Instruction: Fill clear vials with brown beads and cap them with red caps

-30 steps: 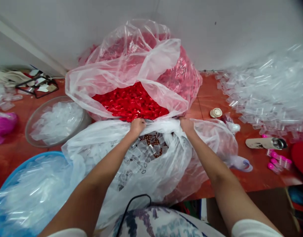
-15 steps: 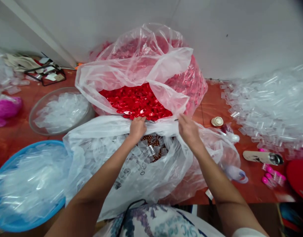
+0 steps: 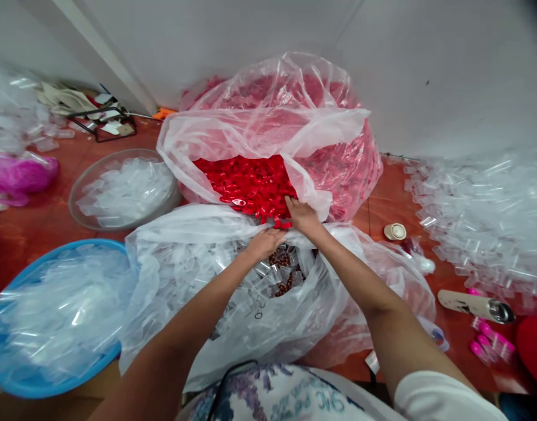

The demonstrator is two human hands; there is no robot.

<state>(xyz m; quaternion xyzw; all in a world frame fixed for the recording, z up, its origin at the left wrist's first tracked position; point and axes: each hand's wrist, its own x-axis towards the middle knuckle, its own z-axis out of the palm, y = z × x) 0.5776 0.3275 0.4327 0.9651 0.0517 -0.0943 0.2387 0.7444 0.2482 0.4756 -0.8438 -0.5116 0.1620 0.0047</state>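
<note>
"Where are our hands?"

"Our left hand (image 3: 268,242) is palm down at the back edge of the white bag (image 3: 198,222). Its fingers are loosely stretched out, and their tips are right by a few red bits (image 3: 255,184). We can't tell if it has hold of any."

"And our right hand (image 3: 303,216)?"

"It's at the front edge of the see-through bag (image 3: 184,131), next to our left hand. Its fingers are a bit bent, and one tip points at the red bits. We can't tell how far open it is underneath, or if it's pinching the plastic."

"Where are most of the red bits?"

"Inside the see-through bag, up against the wall (image 3: 395,76). We can see them through its open mouth, and some lie at its front lip."

"What's in the white bag?"

"We see clear plastic bits (image 3: 262,272) and little brown beads (image 3: 283,286)."

"What else is near us?"

"On our left there's a blue tub (image 3: 40,390) and a round bowl (image 3: 73,204), both full of clear plastic. On our right there's a bottle (image 3: 474,305) lying on its side, near some pink-topped tubes (image 3: 491,345)."
</note>
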